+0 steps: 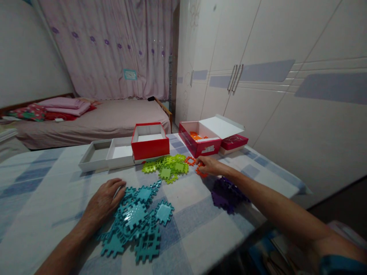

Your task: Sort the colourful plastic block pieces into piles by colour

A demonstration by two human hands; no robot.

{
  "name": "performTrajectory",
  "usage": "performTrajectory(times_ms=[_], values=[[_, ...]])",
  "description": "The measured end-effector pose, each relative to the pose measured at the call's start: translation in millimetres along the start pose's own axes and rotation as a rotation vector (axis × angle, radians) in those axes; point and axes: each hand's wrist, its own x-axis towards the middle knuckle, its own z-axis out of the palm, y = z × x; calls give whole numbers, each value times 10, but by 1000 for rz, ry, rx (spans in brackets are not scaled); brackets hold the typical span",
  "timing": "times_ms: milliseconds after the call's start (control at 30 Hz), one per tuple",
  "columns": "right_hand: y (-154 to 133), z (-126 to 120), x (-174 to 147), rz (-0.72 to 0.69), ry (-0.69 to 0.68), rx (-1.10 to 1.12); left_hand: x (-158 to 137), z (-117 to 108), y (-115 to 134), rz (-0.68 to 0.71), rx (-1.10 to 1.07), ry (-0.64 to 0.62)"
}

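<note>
My left hand lies on the cloth with its fingers stretched out, against the left edge of a heap of teal interlocking plastic tiles. My right hand reaches forward across the table, its fingers closed on an orange interlocking plastic tile. Another orange tile lies just left of those fingertips. A pile of lime-green tiles spreads between the two hands. Under my right forearm sits a pile of purple tiles, partly hidden by the arm.
Behind the tiles stand a grey-white divided tray, a red open box and a magenta box with its lid raised and orange tiles inside. A flat magenta box is beside it. The checked tablecloth ends at the lower right.
</note>
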Motion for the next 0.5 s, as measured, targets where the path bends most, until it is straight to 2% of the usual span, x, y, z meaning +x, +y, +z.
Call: performTrajectory(times_ms=[200, 500], values=[[-37, 28, 296, 12, -12, -11, 1, 1, -12, 7, 8, -1], [59, 43, 271, 57, -17, -35, -5, -4, -5, 11, 0, 14]])
